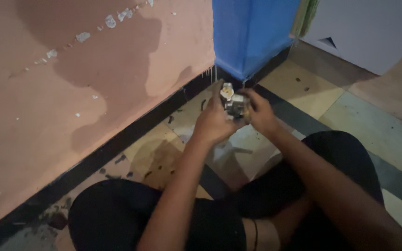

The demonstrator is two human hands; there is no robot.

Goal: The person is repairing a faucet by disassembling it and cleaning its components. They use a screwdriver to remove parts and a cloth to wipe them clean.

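A small metal part [235,103], silvery with a pale round cap at its top, is being held up in the air between both hands, above the tiled floor [322,100] and in front of the person's crossed legs. The left hand [214,122] is gripping it from the left side, fingers curled around its body. The right hand [260,111] is closing on its right side; the picture is dim, so it may be pinching or turning a piece there. Beyond the hands, a pink wall [80,79] with a black skirting is meeting a blue corner post [252,32]. Dark specks are lying on the tiles near the wall.
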